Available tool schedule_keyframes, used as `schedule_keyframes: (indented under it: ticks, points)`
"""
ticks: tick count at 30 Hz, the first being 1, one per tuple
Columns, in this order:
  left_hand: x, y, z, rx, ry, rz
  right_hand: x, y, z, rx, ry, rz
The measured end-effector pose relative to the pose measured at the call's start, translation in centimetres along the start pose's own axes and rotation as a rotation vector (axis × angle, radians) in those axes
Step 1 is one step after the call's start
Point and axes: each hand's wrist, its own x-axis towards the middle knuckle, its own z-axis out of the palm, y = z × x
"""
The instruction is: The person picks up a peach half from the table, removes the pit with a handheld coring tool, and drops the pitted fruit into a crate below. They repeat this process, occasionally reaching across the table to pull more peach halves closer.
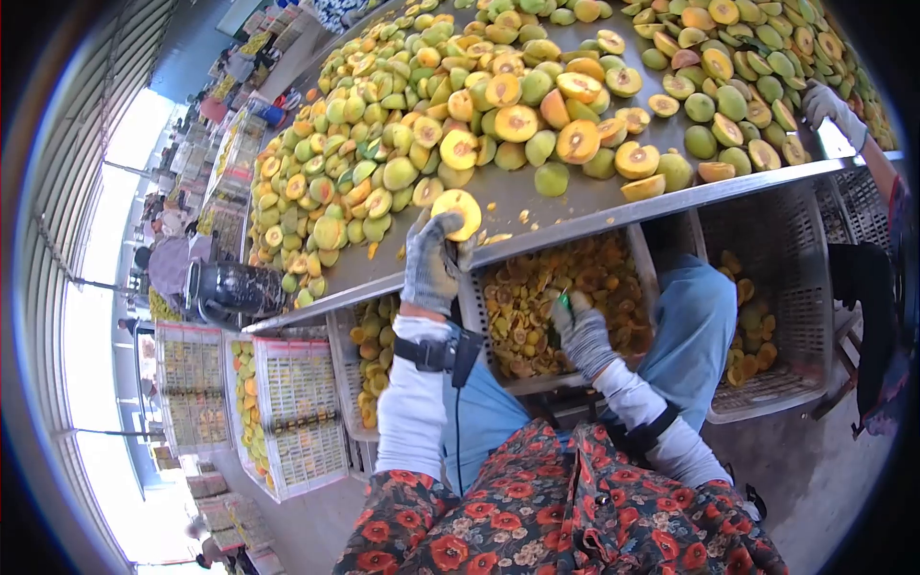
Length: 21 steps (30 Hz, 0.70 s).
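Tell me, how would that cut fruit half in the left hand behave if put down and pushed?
The fruit half would probably slide or rock rather than roll far, given its flat cut face. Its exposed yellow flesh may be slippery, even for the gloved left hand, and could bruise.

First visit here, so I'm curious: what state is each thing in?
Held fruit, cut open
Left hand, gripping it
Right hand, gripping something green, mostly hidden
Piled fruit, many cut open
Table, fruit-covered with bare patches
Middle crate, holding fruit pieces
Right crate, partly filled
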Motion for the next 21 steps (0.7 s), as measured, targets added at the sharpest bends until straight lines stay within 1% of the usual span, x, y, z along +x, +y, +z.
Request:
schedule_keyframes:
  ticks: [1,2,3,4,6,7,8,10,11,12,14,16,18,19,20,21]
  points:
    - [-1.6,-0.5,-1.0,-0.116,-0.077,0.027,0.1,-3.1,-0.8,-0.008,-0.036,-0.024]
    - [-2.9,-1.2,-1.9,-0.234,-0.153,0.057,0.1,-7.6,-2.2,-0.018,-0.072,-0.047]
    - [-4.0,-1.9,-2.7,-0.207,-0.21,0.102,-0.1,-9.9,-2.3,-0.036,-0.104,-0.104]
    - [-5.1,-2.5,-2.5,-0.214,-0.192,0.102,-0.5,-11.8,-2.2,-0.04,-0.122,-0.098]
    - [-7.0,-3.5,-1.5,-0.269,0.126,0.06,-1.5,-14.5,-1.6,-0.187,-0.232,-0.36]
    - [-7.4,-4.0,-1.7,-0.13,0.081,0.066,-1.8,-15.0,-1.2,-0.404,-0.313,-0.399]
    - [-7.9,-4.5,-1.7,-0.142,0.08,0.054,-2.2,-15.2,-0.8,-0.417,-0.315,-0.389]
    - [-9.1,-4.9,-1.2,-0.019,0.057,0.13,-2.7,-15.6,-0.2,-0.52,-0.27,-0.442]
    - [-9.5,-5.0,-1.1,0.025,0.124,0.142,-2.9,-15.4,0.0,-0.559,-0.274,-0.432]
    - [-9.8,-5.0,-1.1,0.02,0.122,0.137,-3.2,-15.3,0.3,-0.566,-0.274,-0.428]
    - [-10.4,-5.2,-1.4,0.174,0.184,0.255,-3.8,-15.0,0.9,-0.563,-0.269,-0.459]
    - [-10.8,-5.6,-2.1,0.191,0.164,0.24,-4.2,-15.1,1.4,-0.596,-0.29,-0.416]
    - [-11.6,-5.8,-2.4,0.159,0.229,0.217,-4.7,-14.9,1.9,-0.531,-0.248,-0.474]
    - [-12.0,-5.5,-2.2,0.124,0.274,0.18,-4.9,-14.6,2.0,-0.573,-0.302,-0.442]
    - [-12.0,-5.4,-2.8,0.121,0.277,0.177,-5.0,-14.3,2.2,-0.576,-0.307,-0.441]
    - [-11.8,-5.1,-3.6,0.343,0.188,0.274,-4.9,-13.9,2.2,-0.562,-0.411,-0.379]
